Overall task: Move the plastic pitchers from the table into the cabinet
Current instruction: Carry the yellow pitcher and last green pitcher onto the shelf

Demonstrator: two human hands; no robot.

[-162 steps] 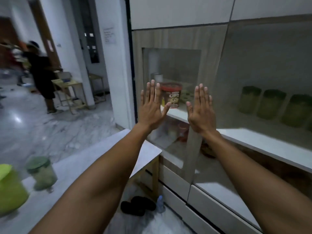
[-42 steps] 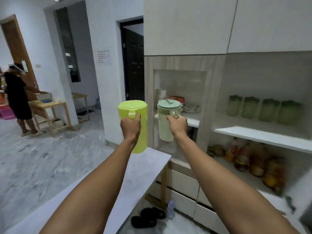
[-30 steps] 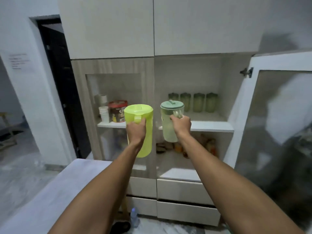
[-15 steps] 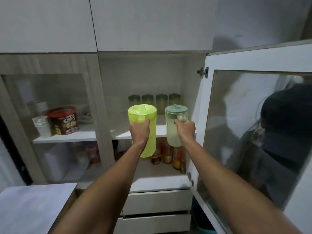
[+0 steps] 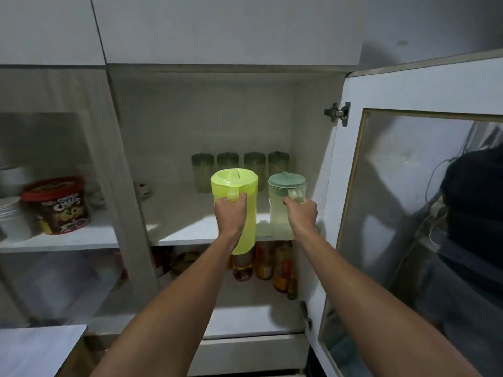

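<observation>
My left hand (image 5: 230, 216) grips the handle of a tall lime-green plastic pitcher (image 5: 239, 191), held upright in front of the cabinet's middle shelf (image 5: 187, 229). Its base hangs below the shelf's front edge. My right hand (image 5: 300, 214) grips the handle of a smaller pale pitcher with a teal lid (image 5: 285, 197), held just to the right, close to the shelf's front right corner. Whether it touches the shelf I cannot tell.
Several green-lidded jars (image 5: 239, 170) stand in a row at the back of the shelf. Bottles (image 5: 262, 263) fill the shelf below. The glass door (image 5: 408, 213) stands open on the right. A cereal tub (image 5: 58, 205) and white cups sit behind the left glass panel. The table corner (image 5: 35, 349) is lower left.
Both hands have carried the pitchers from beside the table round to the open cabinet. They are closer to the middle shelf than half a second ago.
</observation>
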